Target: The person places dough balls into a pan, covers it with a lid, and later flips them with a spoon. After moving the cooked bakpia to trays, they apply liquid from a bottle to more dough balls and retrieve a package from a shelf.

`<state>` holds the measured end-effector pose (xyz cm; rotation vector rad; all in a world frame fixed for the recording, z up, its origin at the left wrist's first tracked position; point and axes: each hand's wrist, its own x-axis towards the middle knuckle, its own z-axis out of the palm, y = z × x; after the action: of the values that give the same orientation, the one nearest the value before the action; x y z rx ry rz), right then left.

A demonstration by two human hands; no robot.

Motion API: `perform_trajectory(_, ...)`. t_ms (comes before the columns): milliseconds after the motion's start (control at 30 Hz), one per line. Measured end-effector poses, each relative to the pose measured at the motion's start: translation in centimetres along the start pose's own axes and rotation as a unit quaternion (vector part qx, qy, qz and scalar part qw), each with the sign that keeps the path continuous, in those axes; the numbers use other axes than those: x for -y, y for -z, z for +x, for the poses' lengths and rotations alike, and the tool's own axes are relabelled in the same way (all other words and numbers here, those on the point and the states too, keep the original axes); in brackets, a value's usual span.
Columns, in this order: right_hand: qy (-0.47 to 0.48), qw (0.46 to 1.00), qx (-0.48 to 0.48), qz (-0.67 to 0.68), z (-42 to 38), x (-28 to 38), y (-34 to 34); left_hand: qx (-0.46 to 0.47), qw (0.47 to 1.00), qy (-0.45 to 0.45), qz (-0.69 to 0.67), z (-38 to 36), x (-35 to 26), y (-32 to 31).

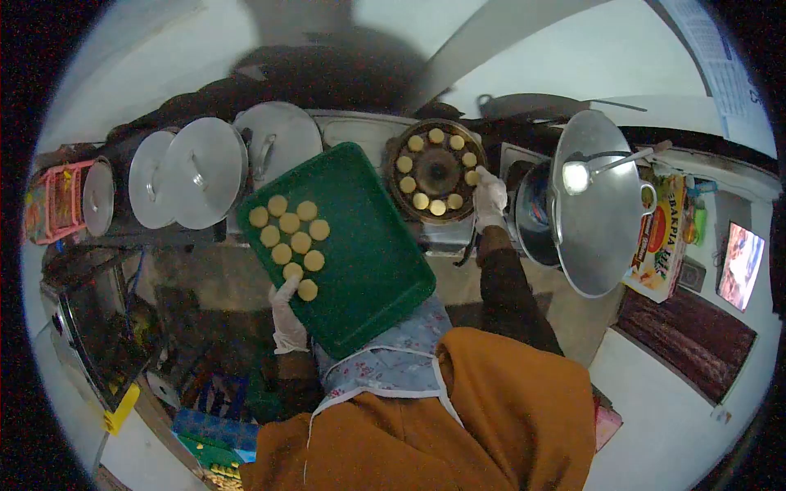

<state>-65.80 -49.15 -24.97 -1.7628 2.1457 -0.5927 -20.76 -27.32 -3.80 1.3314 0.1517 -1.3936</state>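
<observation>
A green tray [372, 254] is tilted in front of me, with several round pale cakes [300, 242] on its left part. My left hand [286, 315], in a white glove, grips the tray's lower left edge, its fingers beside the lowest cakes. At the right rim of a round dark pan [438, 170] on the stove is my right hand [490, 196], also gloved. Its fingers are closed at a cake [472, 177] on the pan's right side. Several more cakes form a ring around the pan's middle.
Metal lids [205, 172] stand along the back left, near a pink basket [64, 200]. On the right are a large metal wok [602, 221] with a ladle [576, 177], a printed box [660, 237] and a lit screen [741, 266]. A dark glass-fronted appliance [98, 327] is at left.
</observation>
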Motion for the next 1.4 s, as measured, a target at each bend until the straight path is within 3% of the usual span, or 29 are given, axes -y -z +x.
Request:
perform_trajectory(33, 0.063, 0.992, -0.019, -0.11, 0.3, -0.3, -0.1, -0.001, 1.0, -0.002, -0.001, -0.1, -0.1, -0.1)
perform_trajectory(100, 0.138, 0.969, -0.023, -0.204, 0.8, 0.5, 0.4, -0.004, 1.0, -0.008, -0.003, -0.2, -0.3, -0.3)
perform_trajectory(167, 0.163, 0.97, 0.008, -0.178, 0.2, 3.2, 1.9, -0.016, 0.999, 0.014, -0.025, -0.1, 0.0, 0.0)
perform_trajectory(367, 0.04, 0.971, 0.031, -0.233, -0.9, 6.1, 2.7, 0.003, 1.0, 0.011, -0.007, 0.0, 0.0, 0.1)
perform_trajectory(467, 0.127, 0.956, -0.016, -0.265, 0.8, 4.7, 1.7, 0.008, 1.0, 0.004, -0.013, 0.1, 0.1, 0.1)
perform_trajectory(567, 0.135, 0.942, 0.014, -0.306, 2.8, 4.3, 1.0, 0.007, 1.0, -0.007, -0.017, -0.7, -0.6, -1.3)
perform_trajectory(767, 0.016, 0.939, -0.005, -0.343, 5.1, 3.1, -3.3, 0.0, 1.0, -0.017, -0.019, -0.3, 0.0, -0.5)
perform_trajectory(867, 0.062, 0.926, 0.022, -0.372, 5.2, 4.9, -2.1, -0.018, 1.0, 0.002, -0.013, -0.2, 0.4, 0.3)
perform_trajectory(967, 0.062, 0.948, 0.041, -0.309, 4.9, 5.0, -0.8, -0.015, 1.0, -0.001, -0.022, -0.5, 0.2, -0.4)
perform_trajectory(1067, 0.061, 0.987, -0.001, -0.149, 3.5, 5.7, 2.6, -0.008, 0.999, -0.011, -0.035, -0.1, 0.7, 0.2)
perform_trajectory(1100, 0.004, 0.986, 0.056, -0.155, 2.9, 8.0, 4.6, -0.006, 0.999, -0.012, -0.037, 0.0, 0.9, 0.6)
perform_trajectory(1200, -0.025, 0.97, 0.01, -0.243, 1.4, 4.1, 1.6, 0.017, 1.0, -0.019, -0.012, 0.1, 0.4, 0.3)
perform_trajectory(1233, 0.075, 0.955, 0.046, -0.282, 0.9, 3.8, 2.3, 0.012, 1.0, -0.009, -0.016, 0.2, 0.5, 0.3)
perform_trajectory(1333, 0.136, 0.943, 0.026, -0.301, 0.3, 4.2, 2.0, -0.009, 1.0, 0.014, -0.026, 0.1, 0.5, 0.3)
perform_trajectory(1400, 0.114, 0.946, 0.032, -0.301, 0.5, 4.6, 1.7, -0.027, 0.999, 0.024, -0.034, -0.4, 0.3, -0.2)
